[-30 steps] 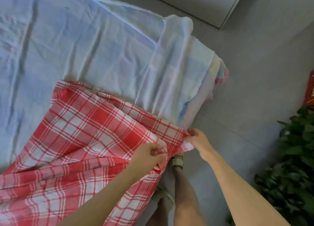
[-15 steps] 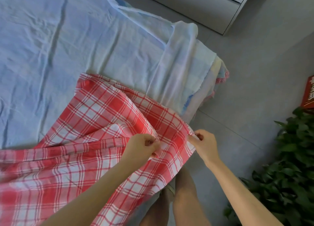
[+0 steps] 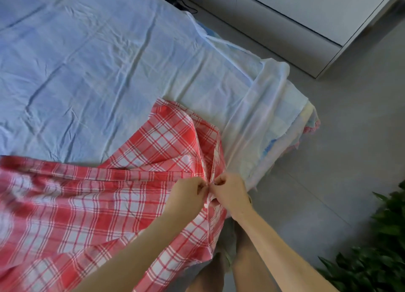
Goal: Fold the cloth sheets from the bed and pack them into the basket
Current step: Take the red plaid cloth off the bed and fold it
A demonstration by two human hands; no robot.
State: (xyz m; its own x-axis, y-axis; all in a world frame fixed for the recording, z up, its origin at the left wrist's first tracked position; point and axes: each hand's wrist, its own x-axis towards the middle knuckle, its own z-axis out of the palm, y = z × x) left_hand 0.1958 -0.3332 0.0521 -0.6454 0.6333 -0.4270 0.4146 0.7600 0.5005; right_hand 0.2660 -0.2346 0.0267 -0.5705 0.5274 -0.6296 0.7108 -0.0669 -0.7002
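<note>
Red plaid sheet (image 3: 131,204) lies on the bed (image 3: 87,61), draped over its near edge. Left hand (image 3: 186,196) and right hand (image 3: 230,191) each pinch its edge, grips touching. Beyond the grips: pale blue bedsheet; right: potted plant (image 3: 377,248).

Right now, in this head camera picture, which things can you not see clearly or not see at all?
- Basket: not in the head view at all.
- Red plaid sheet: left and bottom parts cut off by the frame edges; left side blurred.
- Pinched sheet edge: covered by the left hand and right hand.
- Plant: cut off at the right edge.
- Feet: hidden under the sheet and arms.
</note>
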